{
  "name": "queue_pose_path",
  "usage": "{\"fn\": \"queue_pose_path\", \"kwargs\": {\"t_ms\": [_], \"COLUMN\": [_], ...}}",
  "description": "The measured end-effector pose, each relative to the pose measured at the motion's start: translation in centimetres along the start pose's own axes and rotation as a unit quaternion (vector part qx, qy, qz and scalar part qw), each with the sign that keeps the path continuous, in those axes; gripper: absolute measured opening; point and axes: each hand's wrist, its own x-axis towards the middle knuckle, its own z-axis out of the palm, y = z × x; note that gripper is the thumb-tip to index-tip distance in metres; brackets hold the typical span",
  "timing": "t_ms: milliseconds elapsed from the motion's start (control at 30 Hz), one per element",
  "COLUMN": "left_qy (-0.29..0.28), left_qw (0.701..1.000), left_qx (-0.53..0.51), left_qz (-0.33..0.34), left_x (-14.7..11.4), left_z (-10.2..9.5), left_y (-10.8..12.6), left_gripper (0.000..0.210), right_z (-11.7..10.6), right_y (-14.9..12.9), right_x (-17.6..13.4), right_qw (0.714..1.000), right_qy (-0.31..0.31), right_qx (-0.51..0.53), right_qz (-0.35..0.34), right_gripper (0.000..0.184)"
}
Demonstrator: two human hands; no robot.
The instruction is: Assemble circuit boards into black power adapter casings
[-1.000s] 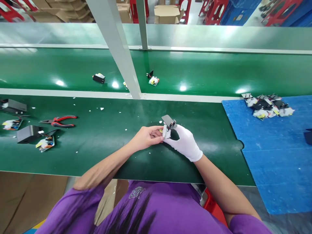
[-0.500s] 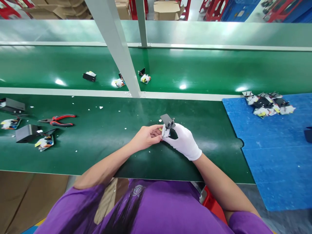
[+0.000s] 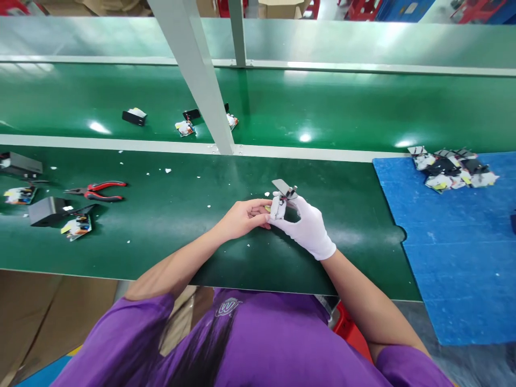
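Between my two hands is a small power adapter circuit board (image 3: 278,207), coated in white glue, with a dark plug plate (image 3: 284,188) attached at its top. My bare left hand (image 3: 248,217) pinches the board's left edge. On the other side, my right hand (image 3: 307,224) in a white glove grips it with thumb and fingers. The assembly is held tilted above the green work surface (image 3: 169,236). Part of the board is hidden behind my fingers.
Red-handled pliers (image 3: 97,191) lie to the left, near a black adapter case (image 3: 47,211) and a loose board (image 3: 76,227). Several boards (image 3: 453,169) are grouped on a blue mat (image 3: 455,252) at right. A grey post (image 3: 197,70) rises by the green conveyor belt (image 3: 342,113).
The board has turned slightly in my hands, its plug plate now tilting differently. On the belt, the parts have shifted to the left. My view has dipped slightly.
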Motion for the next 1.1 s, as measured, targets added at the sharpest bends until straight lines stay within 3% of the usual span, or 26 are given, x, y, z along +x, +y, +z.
{"fn": "queue_pose_path", "kwargs": {"t_ms": [200,300,433,667,800,1100], "left_qy": [0.015,0.035,0.002,-0.040,-0.068,-0.093], "left_qw": [0.999,0.999,1.000,0.991,0.985,0.977], "left_qx": [-0.046,-0.037,-0.026,-0.123,-0.154,-0.183], "left_qz": [-0.017,0.007,0.011,-0.031,-0.045,-0.052], "left_x": [0.4,0.2,0.1,0.7,1.0,2.9], "left_z": [-0.3,0.0,0.5,-0.2,-0.1,-0.3], "left_y": [0.3,0.1,0.0,0.3,0.3,-1.0], "left_gripper": [0.054,0.054,0.056,0.069,0.080,0.077], "right_z": [0.1,0.0,0.0,0.1,0.3,0.1], "right_y": [-0.1,-0.2,-0.2,-0.1,0.2,0.8], "right_x": [0.3,0.1,-0.3,0.1,0.0,0.9], "right_qw": [0.989,0.995,0.998,0.983,0.978,0.971], "right_qy": [-0.023,-0.025,-0.011,-0.003,-0.003,0.000], "right_qx": [0.134,0.089,0.014,0.056,0.064,0.084], "right_qz": [0.052,0.045,0.068,0.172,0.199,0.226], "right_gripper": [0.054,0.054,0.048,0.067,0.071,0.066]}}
